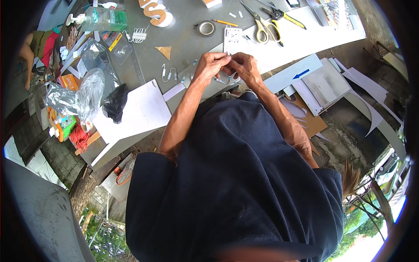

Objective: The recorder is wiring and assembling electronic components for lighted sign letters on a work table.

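Observation:
My left hand (212, 64) and my right hand (245, 66) meet over the table's near edge, fingertips pinched together. Between them is a thin wired string of small white modules (183, 79), which look like LED modules. Part of it loops below my fingers and part trails left on the table; the exact spot being pinched is hidden by my fingers. Just beyond my fingertips lies a small white piece (233, 35) with small marks or parts on it. Scissors (262, 31) with tan handles lie to its right, and a roll of dark tape (206, 28) to its left.
Yellow-handled pliers (288, 18) and a pencil (224, 22) lie farther back. To the left are a pump bottle (106, 19), clear plastic bags (90, 94), a black bag (116, 103), a white sheet (142, 109) and red wire (79, 137). Panels with a blue-arrow board (279, 77) stand at right.

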### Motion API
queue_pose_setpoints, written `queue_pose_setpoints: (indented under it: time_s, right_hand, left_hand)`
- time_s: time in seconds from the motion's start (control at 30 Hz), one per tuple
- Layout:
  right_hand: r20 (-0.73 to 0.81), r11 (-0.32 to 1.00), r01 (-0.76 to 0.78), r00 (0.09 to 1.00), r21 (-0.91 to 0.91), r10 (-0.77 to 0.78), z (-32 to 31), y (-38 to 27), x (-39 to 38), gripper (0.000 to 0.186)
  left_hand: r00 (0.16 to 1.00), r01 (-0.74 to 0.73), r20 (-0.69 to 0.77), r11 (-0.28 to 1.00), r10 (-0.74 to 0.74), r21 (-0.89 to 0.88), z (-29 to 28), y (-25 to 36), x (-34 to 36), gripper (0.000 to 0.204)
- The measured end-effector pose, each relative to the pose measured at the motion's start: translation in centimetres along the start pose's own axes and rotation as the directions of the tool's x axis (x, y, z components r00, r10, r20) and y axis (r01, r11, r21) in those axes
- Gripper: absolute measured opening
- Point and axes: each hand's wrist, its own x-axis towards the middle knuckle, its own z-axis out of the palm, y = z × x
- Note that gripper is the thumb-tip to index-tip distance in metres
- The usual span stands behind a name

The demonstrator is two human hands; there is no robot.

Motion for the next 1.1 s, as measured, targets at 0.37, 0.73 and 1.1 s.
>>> queue_pose_setpoints:
  time_s: [0.37,0.73,1.1]
  right_hand:
    - [0.001,0.999,0.021,1.000,-0.033,-0.021,-1.5,-1.2,0.9,0.031]
    - [0.074,0.996,-0.069,0.995,0.048,0.065,-1.8,-0.6,1.3,0.027]
    - [0.005,0.997,-0.016,1.000,-0.071,0.016,-1.6,-0.9,1.4,0.024]
  left_hand:
    - [0.996,0.081,0.053,0.994,-0.077,-0.073,-1.0,-1.1,0.6,0.030]
    - [0.984,0.155,0.108,0.978,-0.141,-0.137,-0.9,-2.1,1.3,0.021]
    - [0.984,0.157,0.113,0.970,-0.138,-0.184,-0.7,-2.3,1.6,0.015]
